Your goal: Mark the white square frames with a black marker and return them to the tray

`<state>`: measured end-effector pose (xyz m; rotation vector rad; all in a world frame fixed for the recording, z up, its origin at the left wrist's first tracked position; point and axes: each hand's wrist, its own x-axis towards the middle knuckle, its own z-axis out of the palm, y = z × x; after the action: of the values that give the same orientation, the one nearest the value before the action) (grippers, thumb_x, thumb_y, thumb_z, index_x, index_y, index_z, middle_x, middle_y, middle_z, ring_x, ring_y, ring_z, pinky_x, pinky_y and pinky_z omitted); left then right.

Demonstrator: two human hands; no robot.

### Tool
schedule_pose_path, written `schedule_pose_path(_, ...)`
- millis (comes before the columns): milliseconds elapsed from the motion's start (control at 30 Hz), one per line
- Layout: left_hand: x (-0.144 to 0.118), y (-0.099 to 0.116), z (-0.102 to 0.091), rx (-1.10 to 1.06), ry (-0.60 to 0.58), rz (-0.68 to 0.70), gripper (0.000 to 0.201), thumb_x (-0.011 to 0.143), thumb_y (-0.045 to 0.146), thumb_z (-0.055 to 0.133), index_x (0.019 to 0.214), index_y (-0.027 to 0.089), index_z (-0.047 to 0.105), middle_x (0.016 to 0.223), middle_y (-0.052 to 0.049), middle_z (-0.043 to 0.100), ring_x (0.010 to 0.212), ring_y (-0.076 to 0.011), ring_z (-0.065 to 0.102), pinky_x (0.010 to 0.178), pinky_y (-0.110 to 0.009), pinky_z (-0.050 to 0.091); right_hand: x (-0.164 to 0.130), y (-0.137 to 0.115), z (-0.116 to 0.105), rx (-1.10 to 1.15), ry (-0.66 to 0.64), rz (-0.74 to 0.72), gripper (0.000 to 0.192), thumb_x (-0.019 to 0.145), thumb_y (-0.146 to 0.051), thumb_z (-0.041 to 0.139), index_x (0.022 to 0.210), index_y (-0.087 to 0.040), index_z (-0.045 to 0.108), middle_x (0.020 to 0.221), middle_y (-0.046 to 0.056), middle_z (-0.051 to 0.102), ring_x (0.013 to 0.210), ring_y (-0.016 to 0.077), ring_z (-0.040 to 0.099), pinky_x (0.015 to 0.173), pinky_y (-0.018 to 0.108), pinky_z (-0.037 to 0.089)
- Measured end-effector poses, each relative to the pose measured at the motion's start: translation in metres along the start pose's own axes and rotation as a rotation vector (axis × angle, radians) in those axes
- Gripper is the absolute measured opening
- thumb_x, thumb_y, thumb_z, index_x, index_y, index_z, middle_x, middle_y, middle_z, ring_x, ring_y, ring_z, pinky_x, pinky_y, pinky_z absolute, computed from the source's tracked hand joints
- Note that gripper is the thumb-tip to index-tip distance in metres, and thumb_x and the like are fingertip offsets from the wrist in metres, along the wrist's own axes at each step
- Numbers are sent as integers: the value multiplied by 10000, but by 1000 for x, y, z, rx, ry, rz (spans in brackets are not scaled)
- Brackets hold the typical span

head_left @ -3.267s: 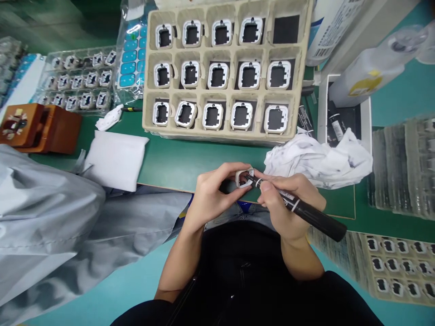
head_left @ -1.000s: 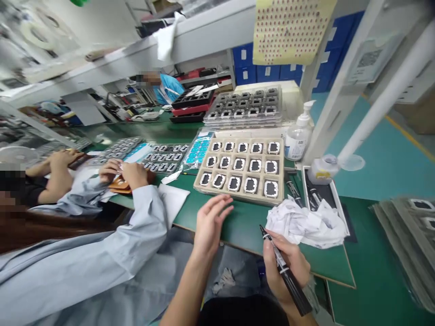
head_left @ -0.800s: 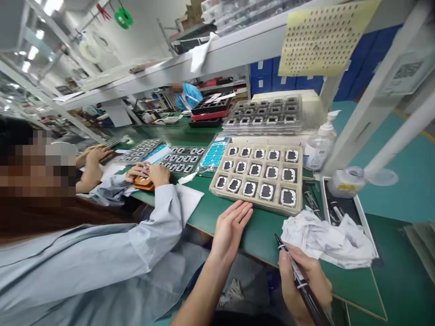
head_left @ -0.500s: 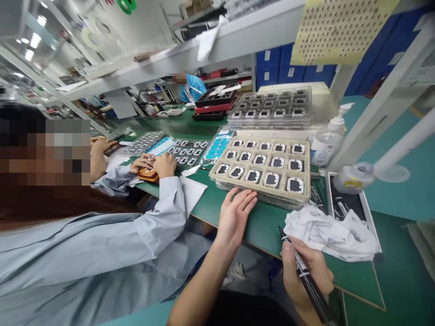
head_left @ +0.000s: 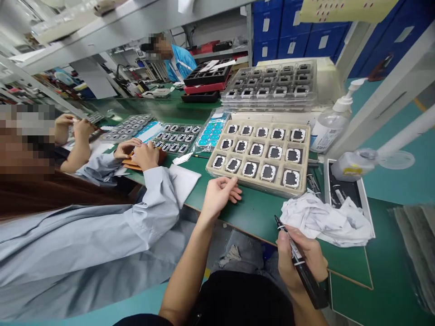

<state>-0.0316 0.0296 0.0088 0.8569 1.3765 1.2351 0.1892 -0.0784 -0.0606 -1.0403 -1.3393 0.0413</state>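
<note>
Nearest, the right hand (head_left: 311, 251) pinches a thick black cylindrical marker with a printed label (head_left: 307, 277) between thumb and fingers, its dark tip, apparently uncapped, raised and pointing away from the body. Just beyond the tip's side lies a crumpled white cloth with dark specks (head_left: 324, 219) on the green table (head_left: 254, 208). A careless turn of the wrist could brush the tip against the cloth or the table and leave ink there.

The left hand (head_left: 220, 194) has its fingers loosely bent and apart from the thumb, with nothing visible between them. It is close to the front wall of a beige moulded tray (head_left: 254, 183); whether they touch cannot be told. All fifteen compartments hold white rounded-square frames with dark centres (head_left: 268, 172), some lying slightly askew. A knock from that hand might jar the tray and shift them further, and the marker, if swung over the rows, could streak their white faces.

To the tray's right stands a clear pump bottle (head_left: 329, 129); behind the tray sits a stack of transparent plastic trays (head_left: 268, 102).
</note>
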Motion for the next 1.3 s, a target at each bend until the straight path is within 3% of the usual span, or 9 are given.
schedule_pose_path(267, -16, -6, 21, -275, 58, 29, 717, 647, 710, 1121, 910, 149, 762, 797, -79, 837, 557, -119, 703, 521, -214, 545, -7, 0, -3, -41, -1, 58, 194, 991, -185, 968, 1087, -205, 800, 1015, 56, 900, 627, 220, 833, 715, 331, 775)
schedule_pose_path(433, -15, 19, 18, -141, 50, 173, 644, 771, 728, 1049, 844, 153, 769, 634, -23, 747, 381, -65, 529, 420, -192, 364, -5, -1, -2, -13, -18, 43, 166, 1018, -172, 925, 1095, -192, 779, 996, 67, 889, 680, 224, 855, 694, 303, 752)
schedule_pose_path(500, -10, 29, 18, -120, 37, 215, 618, 783, 713, 1047, 873, 155, 798, 652, -20, 756, 394, -68, 552, 437, -192, 406, -2, -3, -2, -5, -24, 36, 164, 1021, -150, 906, 1101, -192, 769, 993, 72, 883, 726, 234, 869, 708, 309, 757)
schedule_pose_path(667, -15, 21, 21, -203, 52, 171, 576, 692, 585, 1129, 830, 164, 762, 743, -15, 767, 631, -143, 775, 651, -241, 664, 5, -6, 0, -17, -13, -17, 155, 1039, -148, 872, 1119, -207, 753, 969, 67, 874, 733, 238, 866, 710, 326, 772)
schedule_pose_path(767, -28, 0, 22, -368, 40, 23, 498, 741, 457, 1114, 968, 142, 802, 970, -119, 881, 886, -247, 899, 897, -354, 763, 5, -5, 2, 3, -2, -22, 156, 1042, -144, 873, 1125, -208, 757, 961, 63, 870, 727, 235, 861, 706, 323, 772)
schedule_pose_path(867, -36, -11, 25, -543, 46, -107, 406, 842, 287, 1036, 1100, 150, 755, 1170, -216, 912, 1185, -344, 919, 1174, -479, 723, 1, -2, 3, 26, 10, -20, 183, 1015, -121, 897, 1121, -201, 772, 970, 65, 871, 761, 245, 875, 725, 324, 775)
schedule_pose_path(933, -39, -11, 29, -609, 80, -139, 362, 885, 210, 985, 1106, 172, 700, 1165, -217, 915, 1218, -345, 917, 1235, -506, 693, -1, 0, 3, 27, 8, -11, 191, 1007, -124, 910, 1122, -205, 780, 984, 65, 877, 762, 248, 878, 734, 330, 778)
schedule_pose_path(1133, -37, 10, 34, -616, 65, -5, 364, 892, 234, 998, 1081, 194, 689, 1093, -142, 911, 1113, -299, 928, 1136, -452, 735, 1, -1, 3, 14, -7, -25, 175, 1024, -148, 903, 1114, -218, 770, 988, 59, 880, 761, 244, 876, 732, 330, 783)
schedule_pose_path(1300, -15, 41, 45, -528, 9, 102, 434, 867, 343, 1055, 1006, 213, 665, 1024, -64, 874, 977, -265, 909, 1051, -463, 756, 11, -7, 4, 2, -6, -60, 162, 1041, -135, 856, 1116, -222, 742, 942, 48, 861, 755, 244, 873, 718, 321, 778)
